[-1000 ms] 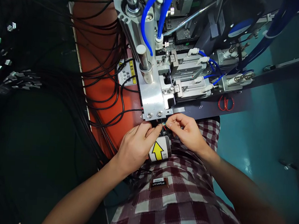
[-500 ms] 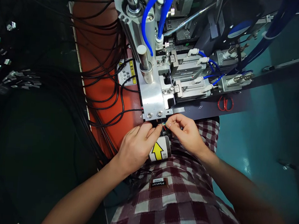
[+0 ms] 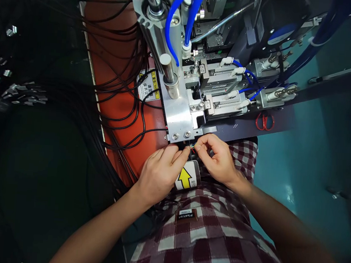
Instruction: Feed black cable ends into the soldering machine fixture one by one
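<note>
Just in front of the metal machine block, thin coloured wires (image 3: 192,147) show between my fingertips, with red and green strands among them. My left hand (image 3: 159,174) is closed, pinching their left end between thumb and forefinger. From the other side my right hand (image 3: 217,160) pinches the same wires with thumb and forefinger. Most of what each pinch covers is hidden. A white label with a yellow arrow (image 3: 185,177) lies below the fingertips. Directly above them is the machine's silver plate (image 3: 178,115) with two bolts.
Black cables (image 3: 121,89) run across an orange-red panel (image 3: 109,50) on the left. Silver pneumatic cylinders (image 3: 223,86) with blue hoses (image 3: 174,27) stand above. Red-handled scissors (image 3: 264,121) lie on the dark ledge at right. A checked apron (image 3: 198,233) covers my lap.
My right hand has shifted slightly, its wrist moving a little left and down. The left hand keeps its place, and both still pinch the wires.
</note>
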### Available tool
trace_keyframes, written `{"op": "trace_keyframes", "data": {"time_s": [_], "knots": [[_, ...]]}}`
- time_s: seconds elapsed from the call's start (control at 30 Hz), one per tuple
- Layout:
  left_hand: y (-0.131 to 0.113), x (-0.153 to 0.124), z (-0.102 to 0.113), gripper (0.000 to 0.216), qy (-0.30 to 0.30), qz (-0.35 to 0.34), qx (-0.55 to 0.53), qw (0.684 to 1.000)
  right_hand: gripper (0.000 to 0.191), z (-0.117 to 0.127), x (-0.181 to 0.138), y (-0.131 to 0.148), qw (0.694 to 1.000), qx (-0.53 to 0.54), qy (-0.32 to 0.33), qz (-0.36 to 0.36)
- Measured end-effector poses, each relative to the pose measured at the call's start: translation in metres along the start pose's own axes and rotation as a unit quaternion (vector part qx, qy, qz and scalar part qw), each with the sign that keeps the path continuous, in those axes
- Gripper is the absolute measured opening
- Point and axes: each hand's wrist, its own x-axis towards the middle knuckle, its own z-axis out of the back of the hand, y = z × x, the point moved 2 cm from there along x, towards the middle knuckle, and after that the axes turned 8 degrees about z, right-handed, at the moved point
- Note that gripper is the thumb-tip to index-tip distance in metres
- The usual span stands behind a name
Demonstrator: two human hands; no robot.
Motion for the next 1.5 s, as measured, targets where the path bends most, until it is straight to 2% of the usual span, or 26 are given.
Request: {"op": "trace_keyframes", "data": {"time_s": [0.1,0.2,0.3,0.37,0.5,0.7,0.83,1.03,1.23,1.37,1.5], "knots": [[0.000,0.000,-0.001,0.025,0.001,-0.005,0.006,1.000,0.011,-0.004,0.000,-0.004,0.995,0.064,0.000,-0.071],[0.000,0.000,-0.001,0.025,-0.001,-0.005,0.009,1.000,0.014,-0.006,0.001,-0.008,0.969,0.174,0.013,-0.172],[0.000,0.000,-0.001,0.025,0.000,-0.005,0.004,1.000,0.016,-0.003,0.004,-0.007,0.955,0.208,0.044,-0.209],[0.000,-0.001,-0.001,0.025,0.004,-0.007,-0.001,1.000,0.017,0.001,0.004,-0.006,0.966,0.171,0.037,-0.191],[0.000,-0.001,-0.002,0.026,0.003,-0.008,-0.009,1.000,0.012,0.002,0.002,-0.002,0.993,0.055,-0.025,-0.105],[0.001,-0.002,-0.002,0.027,0.011,-0.006,-0.008,1.000,0.008,-0.005,0.001,0.001,1.000,-0.007,-0.027,-0.012],[0.001,-0.002,-0.002,0.027,0.011,-0.007,-0.005,1.000,0.007,-0.004,0.000,0.002,0.999,-0.012,-0.028,0.016],[0.001,-0.003,-0.003,0.027,0.010,-0.006,-0.011,1.000,0.009,-0.008,-0.003,-0.002,0.999,-0.009,-0.029,-0.019],[0.001,-0.002,-0.002,0.027,0.014,-0.006,-0.013,1.000,0.016,-0.004,-0.004,-0.007,0.989,0.073,-0.008,-0.126],[0.001,-0.002,-0.003,0.027,0.017,-0.004,-0.008,1.000,0.016,0.000,-0.001,0.001,0.993,0.017,-0.012,-0.114],[0.001,-0.002,-0.003,0.027,0.017,0.000,-0.009,1.000,0.014,-0.012,0.001,0.001,0.991,0.059,-0.047,-0.113]]}}
